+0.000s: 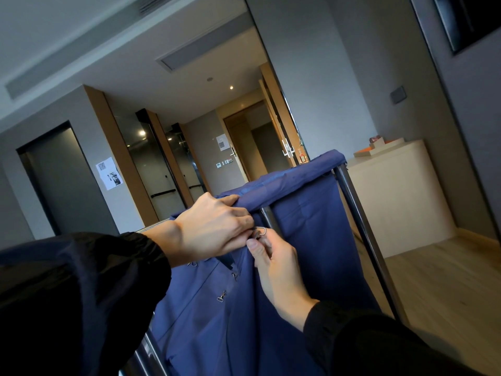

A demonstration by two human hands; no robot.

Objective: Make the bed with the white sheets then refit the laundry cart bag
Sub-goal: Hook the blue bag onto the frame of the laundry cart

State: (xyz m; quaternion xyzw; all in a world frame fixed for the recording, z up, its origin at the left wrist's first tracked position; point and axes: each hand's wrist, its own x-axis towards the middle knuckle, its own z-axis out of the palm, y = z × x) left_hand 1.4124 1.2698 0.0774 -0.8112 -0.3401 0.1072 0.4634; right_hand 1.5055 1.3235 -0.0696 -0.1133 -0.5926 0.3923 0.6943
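Nearest: right hand (273, 264), coming up from the lower right, thumb and fingers pinching a small metal hook (261, 231) at the bag's corner. Next: left hand (214, 229), curled fingers gripping the folded hem of the blue laundry bag (303, 240) at the top rail. Bag: hanging on the cart frame (362, 226), far hem sleeved over the rail, loose clips (221, 297) dangling lower on the near seam. Handling note: probably going best by pulling the hem taut while guiding the hook home, then working down the clips. Beyond: pale counter (393, 199); bed not showing.

The bag (298, 226) hangs on the cart frame (357, 213), counter (393, 191) behind right.
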